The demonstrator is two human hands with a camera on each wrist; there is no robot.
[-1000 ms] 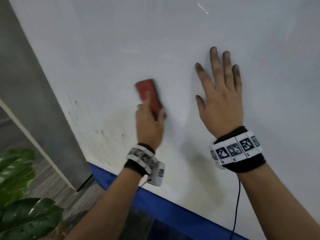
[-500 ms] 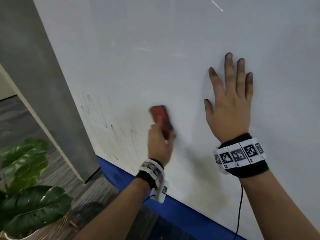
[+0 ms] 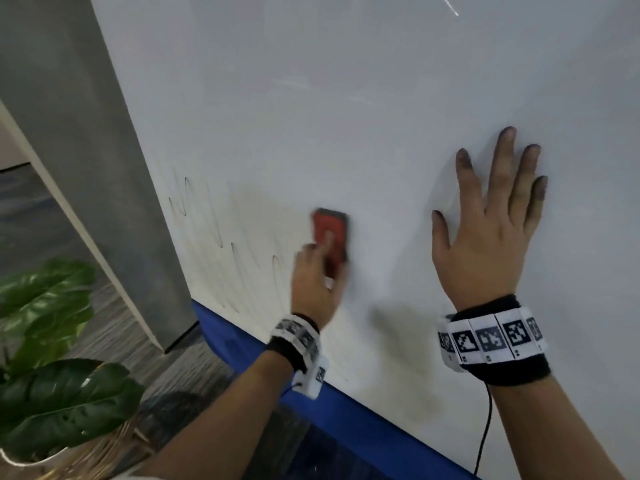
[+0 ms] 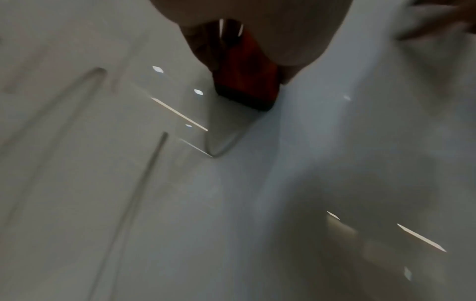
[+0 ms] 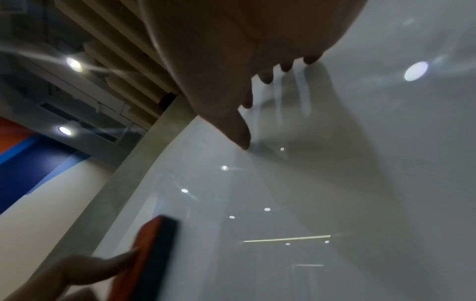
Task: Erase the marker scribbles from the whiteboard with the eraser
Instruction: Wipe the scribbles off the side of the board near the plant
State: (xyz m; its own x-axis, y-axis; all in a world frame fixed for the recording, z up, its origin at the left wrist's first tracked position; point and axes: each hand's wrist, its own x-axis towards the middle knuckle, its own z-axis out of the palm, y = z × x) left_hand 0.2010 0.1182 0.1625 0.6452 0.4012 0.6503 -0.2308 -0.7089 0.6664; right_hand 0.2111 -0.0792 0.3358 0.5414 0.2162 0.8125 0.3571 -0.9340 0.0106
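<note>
A large white whiteboard (image 3: 346, 116) fills most of the head view, glossy enough to mirror ceiling lights in both wrist views. Its lower edge is bordered by a blue band (image 3: 363, 420). To its left stands a grey pillar (image 3: 86, 150), and beyond that lies grey wood-patterned floor (image 3: 27, 209). A green leafy plant (image 3: 52, 358) sits at the lower left corner. Faint looping marker scribbles (image 3: 221, 237) remain on the lower left part of the board, with a smudged, yellowish haze around them.

The left hand (image 3: 313, 285) reaches up against the board and grips the red eraser (image 3: 330, 237), thumb and fingers curled along its sides; its outline is blurred. The eraser's dark pad lies flat on the board, just right of the nearest scribble loop. In the left wrist view the eraser (image 4: 244, 81) sits directly above the tip of a curved stroke. A marker-patterned wristband (image 3: 299, 337) wraps the left wrist.

The right hand (image 3: 485, 237) is spread flat on the board well to the right of the eraser, fingers straight and splayed, holding nothing, the fingertips darkened with smudges. It wears a similar black band with square tags (image 3: 491, 339), from which a thin black cable (image 3: 486, 427) hangs down.
</note>
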